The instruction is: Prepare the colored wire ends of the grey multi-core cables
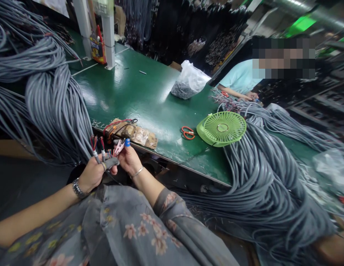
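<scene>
My left hand (pixel 91 173) is closed around several grey cables (pixel 97 159) whose sheaths end just above the fist. Coloured inner wires (pixel 94 143), red and green among them, fan out of the cut ends. A grey cover wraps its thumb. Beside it, my right hand (pixel 130 159) pinches a small pale pink tool (pixel 119 147) close to the wire ends; its exact kind is hard to make out. A blue finger cot (pixel 127 142) covers one of its digits. The two hands nearly touch, in front of the table's near edge.
On the green table (pixel 149 111) are a taped cardboard piece (pixel 142 136), orange-handled scissors (pixel 188 133), a green fan (pixel 223 127) and a white plastic bag (pixel 190 79). Big grey cable bundles (pixel 55 92) hang left, others (pixel 260 177) right. A co-worker (pixel 238 79) works at the far right.
</scene>
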The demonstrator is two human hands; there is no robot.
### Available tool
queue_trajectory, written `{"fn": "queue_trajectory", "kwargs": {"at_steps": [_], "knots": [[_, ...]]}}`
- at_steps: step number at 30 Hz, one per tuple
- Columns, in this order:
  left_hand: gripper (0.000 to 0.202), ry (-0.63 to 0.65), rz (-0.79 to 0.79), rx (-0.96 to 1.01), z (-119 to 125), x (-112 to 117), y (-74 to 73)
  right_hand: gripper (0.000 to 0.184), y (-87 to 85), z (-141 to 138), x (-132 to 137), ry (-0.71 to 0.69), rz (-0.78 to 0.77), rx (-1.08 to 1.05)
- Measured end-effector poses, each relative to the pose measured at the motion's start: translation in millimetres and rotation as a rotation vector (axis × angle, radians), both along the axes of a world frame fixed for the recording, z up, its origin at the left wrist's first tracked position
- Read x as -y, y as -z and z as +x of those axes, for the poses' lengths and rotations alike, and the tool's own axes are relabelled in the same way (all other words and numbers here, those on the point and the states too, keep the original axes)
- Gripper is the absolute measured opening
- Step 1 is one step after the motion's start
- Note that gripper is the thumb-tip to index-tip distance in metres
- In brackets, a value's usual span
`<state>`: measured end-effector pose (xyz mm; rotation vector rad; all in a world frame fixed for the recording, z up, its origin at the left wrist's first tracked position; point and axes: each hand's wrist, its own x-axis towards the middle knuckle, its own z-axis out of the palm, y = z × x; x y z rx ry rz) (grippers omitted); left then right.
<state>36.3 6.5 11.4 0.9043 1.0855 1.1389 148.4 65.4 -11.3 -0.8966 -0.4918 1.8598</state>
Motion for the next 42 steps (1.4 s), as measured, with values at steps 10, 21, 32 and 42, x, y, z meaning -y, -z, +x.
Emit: {"fn": "queue_trajectory", "kwargs": {"at_steps": [10,21,32,42], "knots": [[0.027,0.018,-0.007,-0.011,-4,3,0.3,0.056,-0.5,2,5,-0.028,-0.092,-0.065],[0.029,0.016,0.071,-0.084,-12,15,4.7,0.035,-1.8,14,7,-0.127,-0.019,-0.024],[0.027,-0.056,0.035,-0.031,-6,11,11.3,0.029,-7.2,8,10,-0.023,-0.048,-0.007],[0.034,-0.058,0.008,-0.087,-5,7,9.5,0.031,-12.6,4,12,0.002,-0.064,-0.020]]}}
